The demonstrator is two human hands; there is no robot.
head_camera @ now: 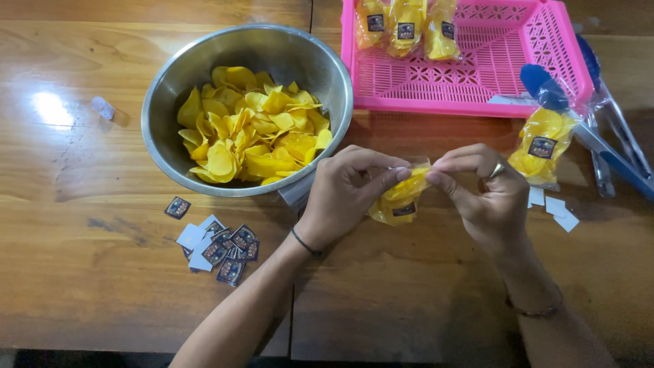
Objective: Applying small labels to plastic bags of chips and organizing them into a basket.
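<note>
Item: small clear bag of yellow chips point(402, 197), dark square label on its front, held above the desk point(102, 293) just right of the steel bowl point(170, 102). Left hand point(344, 194) and right hand point(487, 194) each pinched its top edge, grip closed.
</note>
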